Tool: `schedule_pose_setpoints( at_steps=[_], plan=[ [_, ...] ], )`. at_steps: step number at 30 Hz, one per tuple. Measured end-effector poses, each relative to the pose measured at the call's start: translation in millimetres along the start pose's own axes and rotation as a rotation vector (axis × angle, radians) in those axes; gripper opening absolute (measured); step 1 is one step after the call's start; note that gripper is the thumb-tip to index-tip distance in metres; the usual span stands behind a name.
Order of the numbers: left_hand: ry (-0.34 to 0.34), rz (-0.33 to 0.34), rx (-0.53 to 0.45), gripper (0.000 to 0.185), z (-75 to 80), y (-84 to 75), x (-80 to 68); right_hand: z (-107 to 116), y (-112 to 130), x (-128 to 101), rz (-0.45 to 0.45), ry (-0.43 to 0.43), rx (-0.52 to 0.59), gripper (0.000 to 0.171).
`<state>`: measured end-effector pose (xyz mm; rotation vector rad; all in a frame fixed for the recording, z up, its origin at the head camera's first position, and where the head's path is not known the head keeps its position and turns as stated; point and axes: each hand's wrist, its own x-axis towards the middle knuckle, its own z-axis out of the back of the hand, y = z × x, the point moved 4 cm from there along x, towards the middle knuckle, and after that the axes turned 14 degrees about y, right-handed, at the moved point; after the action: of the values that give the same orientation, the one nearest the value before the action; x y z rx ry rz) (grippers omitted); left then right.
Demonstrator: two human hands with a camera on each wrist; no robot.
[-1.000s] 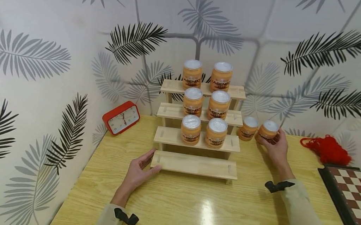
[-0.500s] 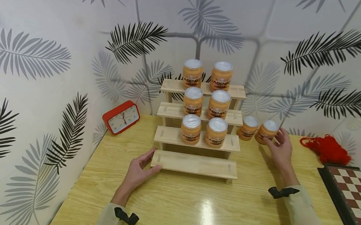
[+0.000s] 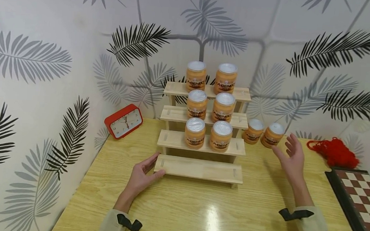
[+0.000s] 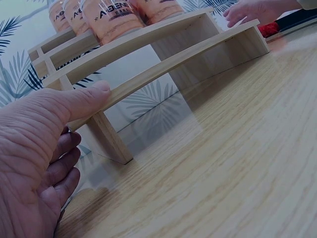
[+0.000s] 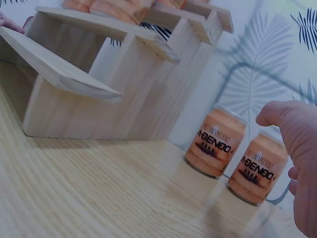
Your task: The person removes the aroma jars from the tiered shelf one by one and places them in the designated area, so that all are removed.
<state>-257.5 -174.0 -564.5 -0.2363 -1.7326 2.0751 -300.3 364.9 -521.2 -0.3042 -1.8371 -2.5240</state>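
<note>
my far left: red clock [image 3: 124,120] by wall | my right: red yarn [image 3: 337,152], chessboard [image 3: 358,205] at table edge

The left hand [image 3: 141,177] lies low with its palm turned inward, fingers straight and together, thumb stretched forward. The right hand [image 3: 290,158] is raised, fingers spread and loosely extended, holding nothing. Both forearms reach forward in pale sleeves, each with a dark strap at the wrist.
</note>
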Motion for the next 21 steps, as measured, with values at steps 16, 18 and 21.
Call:
schedule_pose_setpoints(
  at_steps=[16, 18, 21],
  plan=[
    [-0.015, 0.011, -0.006, 0.072, 0.1, -1.0, 0.0, -31, 58, -38, 0.157, 0.084, -0.007, 0.08],
    [-0.014, 0.01, -0.008, 0.072, -0.2, -1.4, -0.3, -36, 65, -42, 0.198, 0.084, 0.027, 0.079],
    [-0.011, 0.009, -0.004, 0.072, -0.4, -1.2, -1.3, -47, 80, -49, 0.278, 0.089, 0.127, 0.077]
  ],
)
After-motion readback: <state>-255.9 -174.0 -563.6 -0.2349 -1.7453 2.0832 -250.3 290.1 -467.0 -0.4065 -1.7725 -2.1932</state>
